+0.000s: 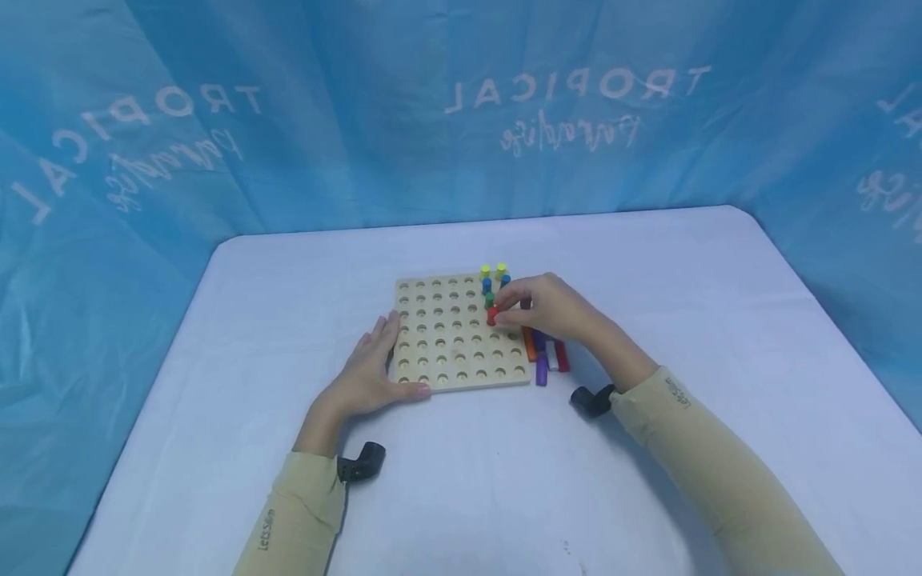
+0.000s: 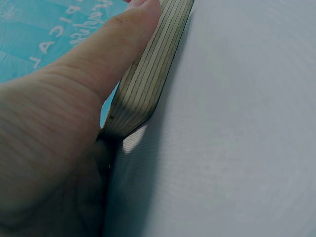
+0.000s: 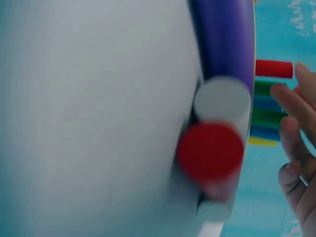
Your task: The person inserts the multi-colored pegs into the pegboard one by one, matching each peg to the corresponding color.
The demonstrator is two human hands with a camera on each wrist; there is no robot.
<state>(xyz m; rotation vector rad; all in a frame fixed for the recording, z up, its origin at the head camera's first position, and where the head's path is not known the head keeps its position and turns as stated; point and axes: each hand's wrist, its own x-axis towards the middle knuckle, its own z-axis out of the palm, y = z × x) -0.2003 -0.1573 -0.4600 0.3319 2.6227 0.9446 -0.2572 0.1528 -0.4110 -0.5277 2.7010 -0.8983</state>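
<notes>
A square pegboard (image 1: 446,352) with rows of round holes lies on the table. My left hand (image 1: 367,376) rests around its near-left corner, fingers along the left side and thumb (image 2: 123,44) along the front edge. At the board's right side my right hand (image 1: 551,308) pinches a red peg (image 1: 492,317) that stands upright, its fingertips close around the top. Behind it stand a green peg (image 1: 490,300), blue pegs (image 1: 487,286) and yellow pegs (image 1: 486,272). A second green peg (image 3: 266,117) shows in the right wrist view; the hand hides it in the head view.
Loose pegs lie along the board's right edge: an orange peg (image 1: 530,344), a purple peg (image 1: 542,370), a white peg (image 1: 551,355) and a red one (image 1: 562,356). A white cloth covers the table (image 1: 461,480). Blue printed curtains (image 1: 432,176) hang around it.
</notes>
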